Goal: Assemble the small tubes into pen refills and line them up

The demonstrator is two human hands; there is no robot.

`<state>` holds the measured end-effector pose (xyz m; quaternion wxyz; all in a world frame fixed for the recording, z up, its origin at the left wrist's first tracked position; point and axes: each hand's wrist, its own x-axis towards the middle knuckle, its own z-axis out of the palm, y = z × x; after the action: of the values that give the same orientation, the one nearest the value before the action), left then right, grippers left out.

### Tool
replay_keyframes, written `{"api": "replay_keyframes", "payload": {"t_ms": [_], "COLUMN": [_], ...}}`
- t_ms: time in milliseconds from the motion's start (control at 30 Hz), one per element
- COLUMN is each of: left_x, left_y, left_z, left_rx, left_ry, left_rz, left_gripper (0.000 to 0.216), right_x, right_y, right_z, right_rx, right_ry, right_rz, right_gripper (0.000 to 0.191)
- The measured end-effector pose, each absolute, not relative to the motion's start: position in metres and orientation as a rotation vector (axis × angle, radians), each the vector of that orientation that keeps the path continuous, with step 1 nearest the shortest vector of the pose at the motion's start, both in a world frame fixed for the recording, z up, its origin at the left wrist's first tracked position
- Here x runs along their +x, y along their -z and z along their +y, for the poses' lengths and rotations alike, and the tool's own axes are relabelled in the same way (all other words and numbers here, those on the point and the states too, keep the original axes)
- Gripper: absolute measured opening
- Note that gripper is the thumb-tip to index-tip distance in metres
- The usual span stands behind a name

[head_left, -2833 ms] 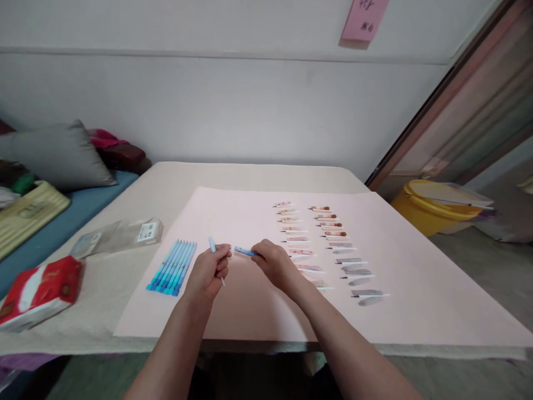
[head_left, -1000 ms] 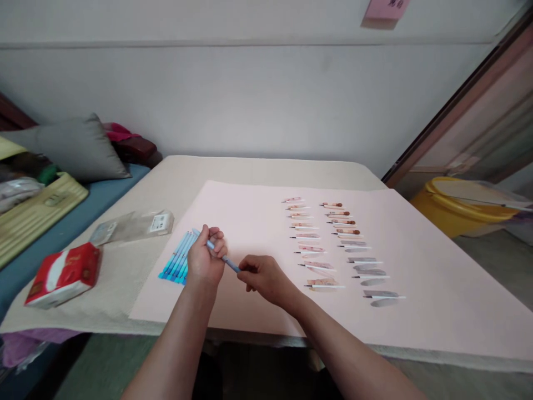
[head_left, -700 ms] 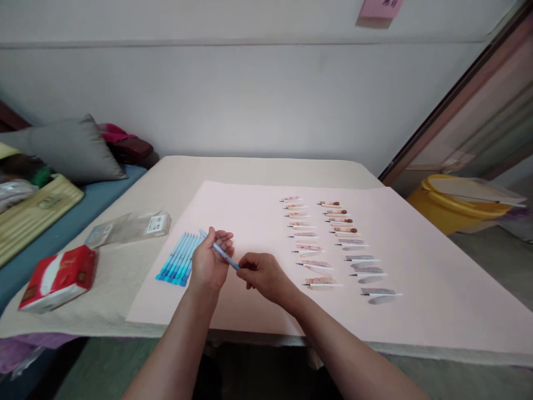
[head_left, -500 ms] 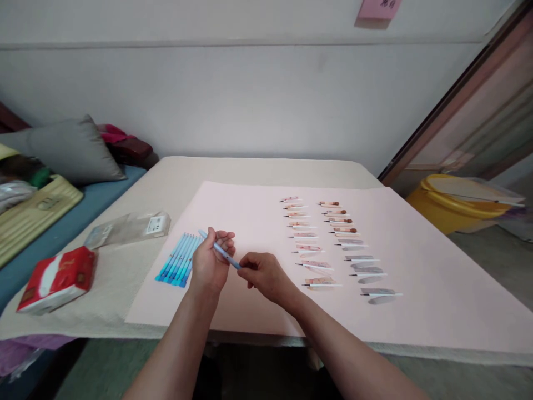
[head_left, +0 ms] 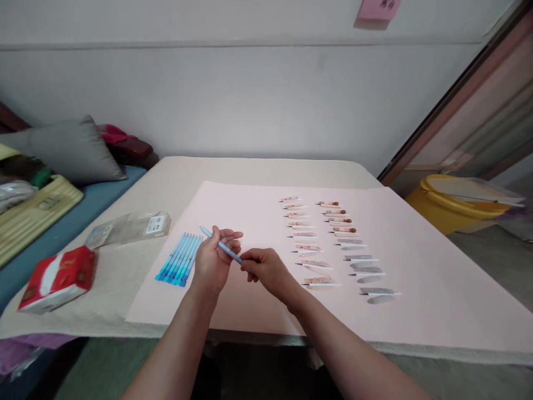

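A light blue pen (head_left: 227, 249) lies slantwise across my left hand (head_left: 211, 260), its pointed tip to the upper left. The left thumb presses on the barrel while the other fingers stay loosely curled, palm up. My right hand (head_left: 266, 271) pinches the pen's lower right end between thumb and fingers. Just left of my left hand, several blue pens (head_left: 177, 261) lie side by side in a row on a pink sheet (head_left: 250, 203). Further right, two columns of pen parts are laid out, with patterned barrels (head_left: 318, 280) beside thin white refills (head_left: 370, 273).
A clear plastic packet (head_left: 129, 229) and a red tissue pack (head_left: 60, 278) lie on the table cloth at left. Behind them are a grey cushion (head_left: 70, 150) and a blue bench. A yellow bin (head_left: 449, 208) stands beyond the table's right side.
Both hands have shifted slightly right together with the pen. The right hand has also risen a little, and more of the pen's tip end shows past the left thumb.
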<state>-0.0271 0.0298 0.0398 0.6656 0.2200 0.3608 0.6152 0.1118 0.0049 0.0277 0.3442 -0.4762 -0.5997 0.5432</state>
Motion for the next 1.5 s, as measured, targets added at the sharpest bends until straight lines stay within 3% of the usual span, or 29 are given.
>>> {"api": "replay_keyframes", "payload": {"t_ms": [267, 467, 533, 733, 867, 1300, 1500], "left_x": [-0.025, -0.025, -0.025, -0.026, -0.025, -0.017, -0.012], "left_y": [-0.037, -0.042, -0.042, -0.037, -0.038, -0.039, -0.041], "left_z": [0.030, 0.028, 0.028, 0.030, 0.030, 0.029, 0.027], "left_rx": [0.642, 0.690, 0.684, 0.720, 0.733, 0.828, 0.694], "left_ry": [-1.367, -1.264, -1.252, -1.269, -1.255, -1.320, -1.464], "left_rz": [0.856, 0.813, 0.813, 0.835, 0.838, 1.097, 1.038], "left_gripper": [0.036, 0.041, 0.040, 0.040, 0.042, 0.049, 0.029], "right_x": [0.104, 0.110, 0.111, 0.111, 0.113, 0.094, 0.092], "right_y": [-0.032, -0.032, -0.031, -0.029, -0.034, -0.033, -0.031], "right_z": [0.000, 0.003, 0.003, 0.006, 0.008, -0.007, -0.007], "right_rx": [-1.395, -1.169, -1.145, -1.315, -1.306, -1.132, -1.148], "right_ry": [-0.917, -1.551, -1.625, -1.171, -1.234, -1.034, -0.964], "right_rz": [-1.730, -1.534, -1.480, -1.572, -1.669, -1.632, -1.618], "right_gripper": [0.013, 0.023, 0.021, 0.010, 0.029, 0.031, 0.030]}}
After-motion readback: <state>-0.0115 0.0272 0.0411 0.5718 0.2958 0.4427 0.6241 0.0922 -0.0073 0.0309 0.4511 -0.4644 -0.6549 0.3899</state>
